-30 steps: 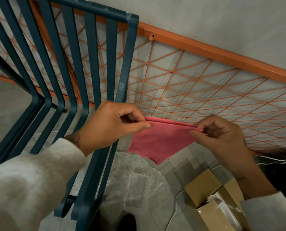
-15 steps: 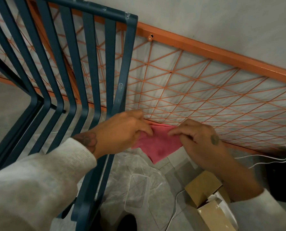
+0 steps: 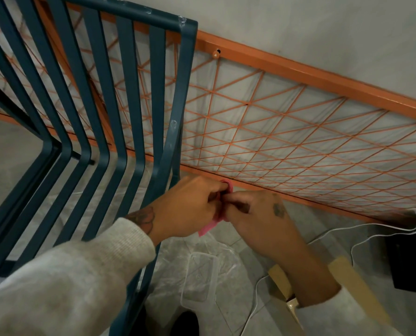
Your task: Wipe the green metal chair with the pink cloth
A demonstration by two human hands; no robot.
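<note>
Well, both hands meet just to the right of the chair's [image 3: 177, 93] outermost slat. The left hand [image 3: 190, 207] has its fingers [image 3: 214, 192] curled round the cloth [image 3: 210, 227], and the right hand [image 3: 257, 214] grips the same cloth from the other side with bent fingers [image 3: 236, 204], the two sets of knuckles touching. The cloth is bunched between them. A small pink fold pokes out above the left fingertips, and a corner hangs below the hands. The chair's blue-green slats stand left of the left fingers, and that wrist crosses in front of the outer slat. Whether hand or cloth touches the metal, I cannot tell.

Right behind the fingertips runs the lower bar of an orange frame [image 3: 299, 71], leaning on the wall with its wire mesh spreading above the fingers. Down below the hands a clear tub [image 3: 199, 277] lies on plastic sheeting, a box [image 3: 282, 282] sits under the right forearm, and a white cable [image 3: 347, 243] trails off to the right of it.
</note>
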